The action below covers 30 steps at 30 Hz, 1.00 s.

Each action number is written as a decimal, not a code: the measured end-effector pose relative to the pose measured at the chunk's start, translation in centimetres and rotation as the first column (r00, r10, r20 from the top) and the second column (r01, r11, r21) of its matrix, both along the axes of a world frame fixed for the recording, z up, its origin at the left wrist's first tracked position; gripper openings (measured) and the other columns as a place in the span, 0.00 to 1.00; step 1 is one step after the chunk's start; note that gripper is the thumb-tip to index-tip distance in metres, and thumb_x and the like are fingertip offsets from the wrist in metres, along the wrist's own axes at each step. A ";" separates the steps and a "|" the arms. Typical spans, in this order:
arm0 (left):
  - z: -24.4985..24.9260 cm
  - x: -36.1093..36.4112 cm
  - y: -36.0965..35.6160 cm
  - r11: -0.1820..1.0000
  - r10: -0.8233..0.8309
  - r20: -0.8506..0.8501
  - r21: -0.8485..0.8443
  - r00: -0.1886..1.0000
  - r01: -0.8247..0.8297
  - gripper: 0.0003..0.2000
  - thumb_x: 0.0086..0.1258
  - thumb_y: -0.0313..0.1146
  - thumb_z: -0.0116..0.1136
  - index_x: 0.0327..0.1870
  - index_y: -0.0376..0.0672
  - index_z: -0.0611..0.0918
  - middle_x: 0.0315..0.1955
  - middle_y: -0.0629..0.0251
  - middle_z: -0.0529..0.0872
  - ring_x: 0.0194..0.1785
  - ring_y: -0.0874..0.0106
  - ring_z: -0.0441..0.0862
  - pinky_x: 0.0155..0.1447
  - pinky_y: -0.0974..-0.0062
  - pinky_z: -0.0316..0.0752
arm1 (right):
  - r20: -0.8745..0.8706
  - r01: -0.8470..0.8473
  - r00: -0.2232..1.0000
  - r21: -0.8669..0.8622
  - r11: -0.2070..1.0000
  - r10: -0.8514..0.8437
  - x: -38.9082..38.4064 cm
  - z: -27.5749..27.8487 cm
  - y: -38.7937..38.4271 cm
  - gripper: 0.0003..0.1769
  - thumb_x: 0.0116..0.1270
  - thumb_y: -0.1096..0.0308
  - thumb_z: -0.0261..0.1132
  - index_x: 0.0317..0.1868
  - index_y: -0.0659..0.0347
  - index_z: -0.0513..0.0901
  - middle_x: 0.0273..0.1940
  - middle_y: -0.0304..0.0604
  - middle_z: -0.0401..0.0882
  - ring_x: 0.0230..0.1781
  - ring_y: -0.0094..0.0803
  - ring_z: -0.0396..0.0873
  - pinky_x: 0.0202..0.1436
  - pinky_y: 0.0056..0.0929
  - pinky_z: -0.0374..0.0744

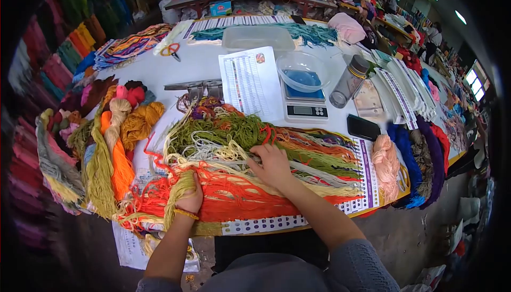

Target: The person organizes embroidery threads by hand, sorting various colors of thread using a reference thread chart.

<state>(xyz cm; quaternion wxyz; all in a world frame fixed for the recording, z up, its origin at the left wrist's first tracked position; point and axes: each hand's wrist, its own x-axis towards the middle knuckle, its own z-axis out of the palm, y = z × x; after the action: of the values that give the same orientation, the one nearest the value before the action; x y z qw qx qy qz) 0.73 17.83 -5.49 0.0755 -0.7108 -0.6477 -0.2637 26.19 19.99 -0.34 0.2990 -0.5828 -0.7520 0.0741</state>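
My left hand is closed round an olive-green skein of thread near the table's front edge. Palm down, my right hand rests on the spread threads, fingers stretched out and thumb apart. Under and around it lie cream and grey threads, with a green tangle just beyond the fingertips. Between my hands and the front edge spreads a mass of red-orange threads. The thread ends on the right meet a punched white card strip; another punched strip runs along the front.
Coloured skeins crowd the table's left side. Behind the threads are a printed sheet, a digital scale bearing a clear bowl, and a lidded bottle. A black phone and pink skein lie right. Scissors sit further back.
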 end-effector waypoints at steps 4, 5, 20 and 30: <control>1.1 0.4 -0.1 0.998 0.017 0.061 -0.053 0.998 -0.014 0.15 0.67 0.40 0.45 0.36 0.37 0.81 0.28 0.55 0.83 0.30 0.60 0.81 0.34 0.65 0.75 | 0.140 -0.061 0.988 -0.008 0.998 0.061 -3.3 2.7 1.7 0.15 0.56 0.57 0.59 0.40 0.56 0.76 0.36 0.41 0.74 0.39 0.38 0.72 0.41 0.41 0.68; 1.1 0.5 -0.1 0.999 0.019 0.060 -0.046 0.998 -0.016 0.15 0.67 0.40 0.45 0.36 0.37 0.81 0.28 0.55 0.83 0.30 0.60 0.81 0.34 0.65 0.75 | 0.157 -0.098 0.982 -0.075 0.992 0.109 -4.2 1.9 2.2 0.12 0.55 0.61 0.59 0.38 0.56 0.76 0.34 0.41 0.74 0.37 0.37 0.73 0.39 0.39 0.68; 2.2 1.1 -0.7 0.972 0.142 0.180 -0.212 0.973 -0.103 0.20 0.69 0.46 0.39 0.39 0.38 0.80 0.33 0.53 0.82 0.36 0.57 0.80 0.41 0.64 0.74 | 0.176 -0.309 0.941 0.104 0.945 0.288 3.1 3.2 -7.6 0.12 0.54 0.63 0.62 0.39 0.56 0.77 0.36 0.39 0.73 0.39 0.37 0.72 0.43 0.36 0.68; 4.8 -1.9 -2.0 0.997 -0.032 0.936 0.006 0.350 0.076 0.10 0.68 0.34 0.49 0.36 0.37 0.80 0.21 0.73 0.77 0.23 0.82 0.69 0.28 0.82 0.65 | 0.183 0.100 0.976 0.089 0.991 -0.115 9.0 -0.9 -8.0 0.28 0.55 0.50 0.60 0.53 0.55 0.71 0.55 0.46 0.66 0.56 0.40 0.63 0.55 0.41 0.62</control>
<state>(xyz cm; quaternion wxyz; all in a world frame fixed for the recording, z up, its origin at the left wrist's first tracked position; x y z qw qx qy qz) -1.12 15.83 -0.69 -0.3288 -0.4565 -0.5568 -0.6112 35.22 12.03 -1.19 0.2533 -0.6148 -0.7464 -0.0274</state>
